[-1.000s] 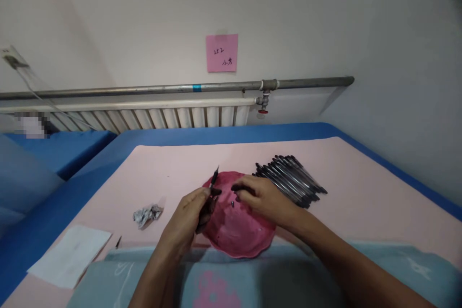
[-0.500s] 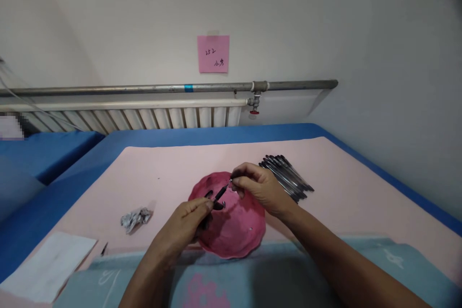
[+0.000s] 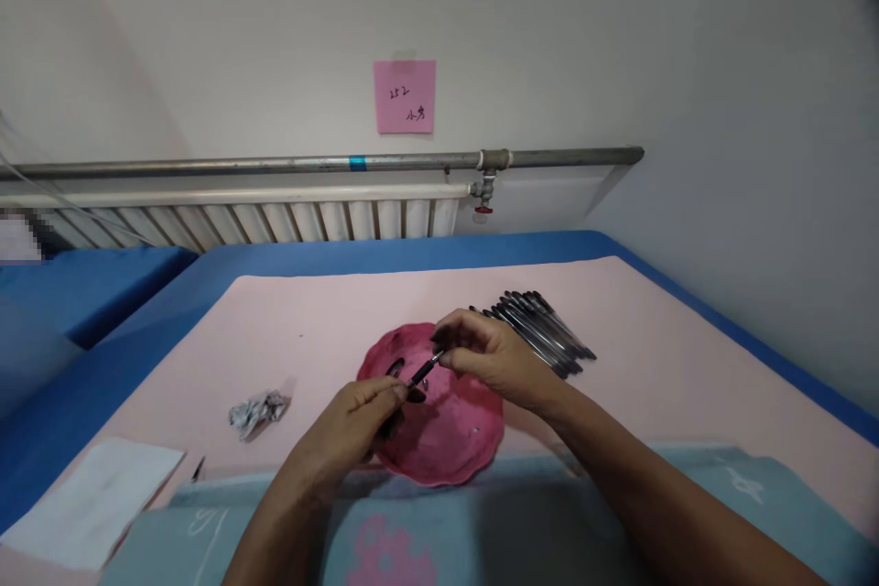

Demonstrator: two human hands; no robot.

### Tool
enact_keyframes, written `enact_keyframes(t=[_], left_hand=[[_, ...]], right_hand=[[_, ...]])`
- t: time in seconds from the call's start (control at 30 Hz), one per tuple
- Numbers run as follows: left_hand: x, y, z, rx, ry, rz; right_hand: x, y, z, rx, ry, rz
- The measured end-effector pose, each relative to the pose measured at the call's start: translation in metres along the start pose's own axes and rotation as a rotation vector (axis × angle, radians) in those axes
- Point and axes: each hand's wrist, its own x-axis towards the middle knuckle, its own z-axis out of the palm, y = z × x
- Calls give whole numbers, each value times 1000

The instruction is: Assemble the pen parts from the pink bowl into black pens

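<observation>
My left hand (image 3: 361, 414) is closed around a black pen (image 3: 421, 374), whose front end points up and to the right. The fingers of my right hand (image 3: 493, 355) pinch together at the pen's silver tip; whether a separate small part sits between them I cannot make out. Dark smudges mark the fingertips. Both hands are over a pink plate (image 3: 457, 453) with a wavy rim. A black pen cap (image 3: 396, 367) shows by my left fingers, and a few tiny shiny bits lie in the plate.
Several clear-barrelled pens (image 3: 542, 334) lie in a pile behind my right hand. To the left are a crumpled grey wad (image 3: 257, 412), a white sheet (image 3: 92, 504) and a small dark pointed piece (image 3: 198, 469). A teal cloth (image 3: 288, 522) covers the near edge.
My right fingers have come slightly down to the pen's tip, where a small gap showed before. My left hand keeps its hold on the pen.
</observation>
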Motion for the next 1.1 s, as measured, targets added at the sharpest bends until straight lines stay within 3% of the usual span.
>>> enact_keyframes(t=[0.3, 0.6, 1.1], left_hand=[[0, -7, -3, -118, -92, -46], [1, -7, -4, -151, -66, -14], [2, -6, -5, -108, -63, -22]], right_hand=[[-2, -1, -6, -192, -154, -120], [1, 2, 1, 72, -118, 90], [2, 7, 8, 142, -136, 171]])
